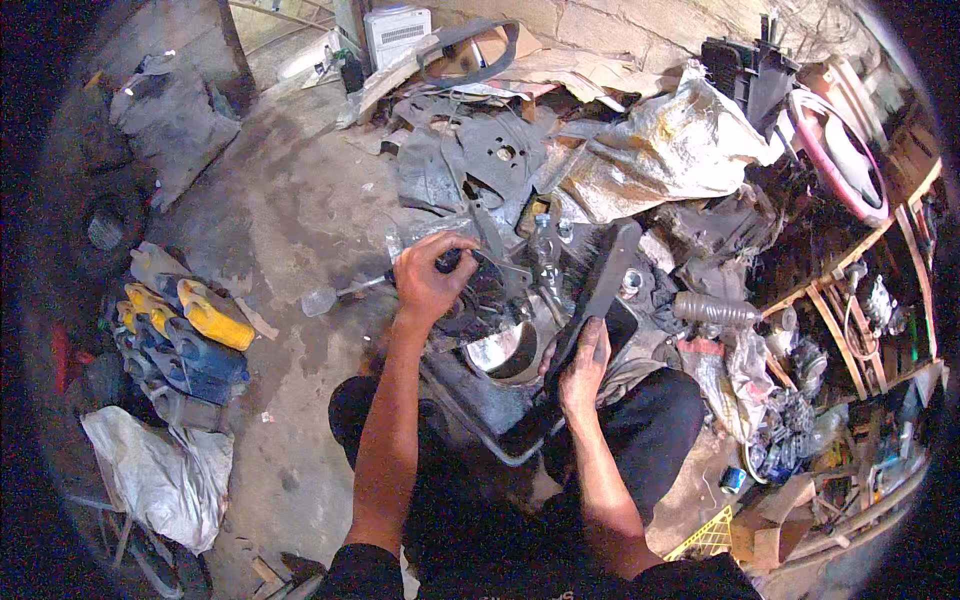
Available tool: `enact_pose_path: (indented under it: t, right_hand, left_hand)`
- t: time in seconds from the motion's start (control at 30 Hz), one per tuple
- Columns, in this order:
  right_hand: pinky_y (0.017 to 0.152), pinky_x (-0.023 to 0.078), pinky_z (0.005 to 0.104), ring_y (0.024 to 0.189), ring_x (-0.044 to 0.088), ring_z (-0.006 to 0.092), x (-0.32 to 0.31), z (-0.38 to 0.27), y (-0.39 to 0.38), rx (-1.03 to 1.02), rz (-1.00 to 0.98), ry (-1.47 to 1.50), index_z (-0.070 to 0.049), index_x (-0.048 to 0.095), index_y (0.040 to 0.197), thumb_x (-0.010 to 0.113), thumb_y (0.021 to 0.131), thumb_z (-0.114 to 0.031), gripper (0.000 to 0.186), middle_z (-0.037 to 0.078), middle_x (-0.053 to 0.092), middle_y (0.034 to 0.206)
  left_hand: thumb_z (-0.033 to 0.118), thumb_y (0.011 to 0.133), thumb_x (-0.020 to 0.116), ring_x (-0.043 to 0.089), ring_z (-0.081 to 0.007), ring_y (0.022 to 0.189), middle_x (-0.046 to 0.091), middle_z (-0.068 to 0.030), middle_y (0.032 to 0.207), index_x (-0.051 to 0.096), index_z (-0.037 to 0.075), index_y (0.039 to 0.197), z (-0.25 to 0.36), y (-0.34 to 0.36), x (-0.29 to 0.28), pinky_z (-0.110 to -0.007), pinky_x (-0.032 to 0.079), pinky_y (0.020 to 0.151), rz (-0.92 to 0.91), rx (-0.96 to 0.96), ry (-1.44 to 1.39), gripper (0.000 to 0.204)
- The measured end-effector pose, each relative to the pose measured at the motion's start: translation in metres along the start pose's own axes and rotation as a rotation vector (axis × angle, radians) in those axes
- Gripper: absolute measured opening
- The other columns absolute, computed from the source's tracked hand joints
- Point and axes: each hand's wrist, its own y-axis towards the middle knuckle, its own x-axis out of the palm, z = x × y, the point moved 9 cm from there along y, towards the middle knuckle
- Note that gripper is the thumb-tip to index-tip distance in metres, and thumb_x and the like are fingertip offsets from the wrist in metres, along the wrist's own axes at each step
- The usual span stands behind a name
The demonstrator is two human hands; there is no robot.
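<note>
My right hand is wrapped around the lower end of a long black brush-like bar, which stands tilted with bristles along its left edge. Closed in a pinch, my left hand is over dark parts; a thin shaft shows near its fingertips, but what it grips is unclear. A slim tool with a clear, rounded end lies just left of that hand. Between my knees sits a dark metal pan. Inside it are a shiny round metal part and an upright metal fitting.
Flat dark plates and a silvery sack lie ahead. At left are yellow-and-blue parts and a white sack. Rightward, a plastic bottle, small metal parts and wooden racks crowd the side.
</note>
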Motion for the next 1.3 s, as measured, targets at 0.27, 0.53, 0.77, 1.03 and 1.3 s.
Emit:
enact_pose_path:
  t: [0.27, 0.53, 0.77, 1.03, 1.3]
  right_hand:
    - [0.084, 0.048, 0.0399, 0.091, 0.063, 0.0294, -0.018, 0.063, -0.041, 0.018, 0.059, -0.290, 0.004, 0.053, 0.121, 0.053, 0.097, -0.035, 0.045, 0.022, 0.066, 0.099]
    - [0.088, 0.047, 0.0414, 0.102, 0.063, 0.0362, 0.034, 0.032, -0.037, -0.298, -0.099, -0.536, 0.006, 0.048, 0.128, 0.057, 0.094, -0.019, 0.043, 0.027, 0.063, 0.110]
    - [0.082, 0.051, 0.0400, 0.092, 0.065, 0.0425, 0.062, -0.010, -0.007, -0.231, -0.128, -0.563, 0.007, 0.052, 0.119, 0.060, 0.093, -0.023, 0.040, 0.028, 0.065, 0.103]
    - [0.078, 0.050, 0.0466, 0.090, 0.065, 0.0437, 0.036, 0.032, -0.033, -0.293, 0.028, -0.667, 0.006, 0.051, 0.121, 0.057, 0.095, -0.028, 0.043, 0.028, 0.066, 0.097]
    - [0.087, 0.049, 0.0411, 0.100, 0.065, 0.0370, 0.024, 0.055, -0.055, -0.286, -0.024, -0.573, 0.007, 0.051, 0.124, 0.059, 0.093, -0.019, 0.042, 0.026, 0.065, 0.108]
  left_hand:
    - [0.005, 0.075, 0.069, 0.070, -0.0234, 0.090, 0.072, -0.0074, 0.095, 0.072, 0.009, 0.090, -0.001, 0.001, 0.005, -0.033, 0.053, 0.081, -0.065, -0.083, -0.010, 0.016]
    - [0.011, 0.071, 0.070, 0.070, -0.0245, 0.082, 0.071, -0.0072, 0.086, 0.071, 0.008, 0.083, 0.007, 0.000, -0.002, -0.034, 0.053, 0.074, 0.005, 0.024, -0.017, 0.012]
    - [0.011, 0.071, 0.070, 0.069, -0.0255, 0.083, 0.071, -0.0067, 0.087, 0.071, 0.008, 0.083, 0.000, -0.001, 0.000, -0.034, 0.053, 0.074, -0.008, -0.027, 0.004, 0.012]
    - [0.010, 0.074, 0.071, 0.070, -0.0252, 0.089, 0.072, -0.0082, 0.094, 0.071, 0.008, 0.089, 0.002, 0.000, 0.006, -0.034, 0.053, 0.079, -0.043, -0.055, 0.051, 0.015]
    - [0.011, 0.069, 0.071, 0.068, -0.0264, 0.079, 0.071, -0.0068, 0.085, 0.071, 0.009, 0.081, 0.000, 0.002, 0.000, -0.034, 0.053, 0.070, 0.018, 0.005, -0.034, 0.012]
